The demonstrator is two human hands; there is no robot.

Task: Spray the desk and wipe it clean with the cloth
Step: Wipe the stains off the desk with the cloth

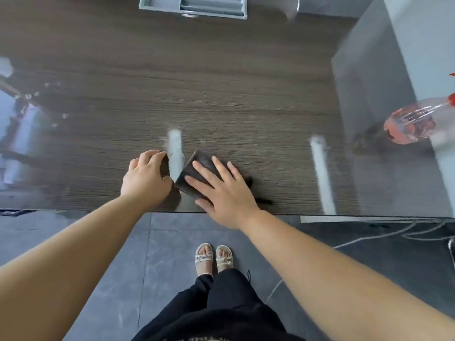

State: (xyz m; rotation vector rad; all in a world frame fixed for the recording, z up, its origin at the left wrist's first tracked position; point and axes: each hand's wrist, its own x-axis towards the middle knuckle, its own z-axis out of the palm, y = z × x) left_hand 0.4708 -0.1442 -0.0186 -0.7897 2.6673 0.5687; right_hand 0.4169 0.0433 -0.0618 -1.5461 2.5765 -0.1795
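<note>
Dark folded cloth (197, 173) lies on the brown wood-grain desk (221, 82) close to its near edge, around six o'clock of the desk top. The right hand (222, 190) lies flat on it, fingers spread and palm down, its grip wide and pressing rather than pinching. The left hand (145, 178), at nine o'clock of the cloth, curls over what looks like the cloth's other end; whether those fingers truly pinch fabric I cannot tell. Both forearms reach in from the near side, wrists low.

To wipe well, I judge the flat palm should keep even pressure and the cloth should travel in overlapping passes along the grain, with the left hand steadying the loose end so it does not bunch.

Outward at three o'clock, well apart, a clear plastic spray bottle with red liquid (413, 124) rests against a grey side panel (369, 70). At twelve o'clock, a grey tray (157, 6) sits at the far edge.
</note>
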